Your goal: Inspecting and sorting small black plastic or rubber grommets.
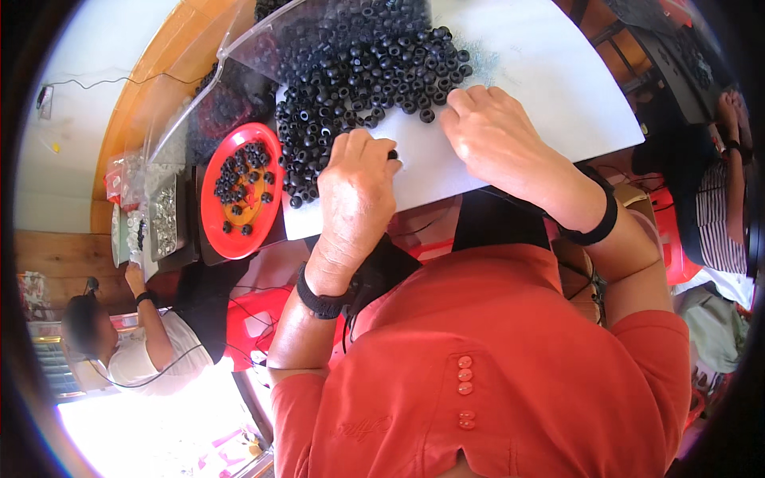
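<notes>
A large heap of black ring-shaped beads (362, 60) covers the left and far part of a white board (550, 80). My left hand (358, 179) is at the near edge of the heap, its fingers curled. One black bead (393, 154) shows at its thumb and fingertip, pinched there. My right hand (494, 131) is over the white surface, just right of the heap. Its fingers are bent together, and whatever they hold, if anything, is hidden beneath them.
Left of the board is a red oval plate (210, 209) with some black beads. A clear plastic panel (259, 28) rises by the heap. Further left stands a tray of clear pieces (165, 219). One person (151, 342) sits at far left, another (713, 199) at far right.
</notes>
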### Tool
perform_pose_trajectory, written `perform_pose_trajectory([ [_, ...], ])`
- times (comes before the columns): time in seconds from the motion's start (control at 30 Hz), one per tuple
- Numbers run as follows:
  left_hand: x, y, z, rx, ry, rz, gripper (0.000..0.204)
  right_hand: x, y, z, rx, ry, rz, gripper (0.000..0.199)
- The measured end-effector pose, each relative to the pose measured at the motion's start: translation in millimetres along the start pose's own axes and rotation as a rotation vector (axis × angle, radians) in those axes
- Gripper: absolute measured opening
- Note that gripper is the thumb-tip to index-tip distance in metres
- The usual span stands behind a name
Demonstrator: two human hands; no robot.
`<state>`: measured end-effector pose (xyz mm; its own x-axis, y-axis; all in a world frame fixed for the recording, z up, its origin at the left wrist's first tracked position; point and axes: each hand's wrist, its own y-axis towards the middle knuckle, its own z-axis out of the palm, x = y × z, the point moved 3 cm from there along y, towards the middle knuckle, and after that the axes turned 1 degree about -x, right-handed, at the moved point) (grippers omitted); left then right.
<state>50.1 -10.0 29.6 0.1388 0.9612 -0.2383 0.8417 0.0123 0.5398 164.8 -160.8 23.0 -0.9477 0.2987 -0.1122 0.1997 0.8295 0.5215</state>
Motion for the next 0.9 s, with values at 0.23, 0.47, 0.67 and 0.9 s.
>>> perform_pose_trajectory([
  [0.23,2.0,-9.1,8.6,0.049,-0.208,-0.185,0.015,5.6,-3.2,-4.7,-0.002,0.048,0.099,0.007],
  [0.47,-0.4,-11.4,7.6,-0.014,-0.162,-0.145,0.016,12.2,-8.2,-1.1,-0.072,0.097,0.100,0.013],
  [0.67,-1.2,-11.8,7.8,0.024,-0.081,-0.079,0.021,-3.2,-16.6,-5.3,-0.233,0.274,0.174,0.014],
  [0.9,-6.3,-11.9,14.4,-0.054,-0.033,-0.027,0.021,-2.2,-19.1,1.4,-0.083,0.043,0.192,0.012],
])
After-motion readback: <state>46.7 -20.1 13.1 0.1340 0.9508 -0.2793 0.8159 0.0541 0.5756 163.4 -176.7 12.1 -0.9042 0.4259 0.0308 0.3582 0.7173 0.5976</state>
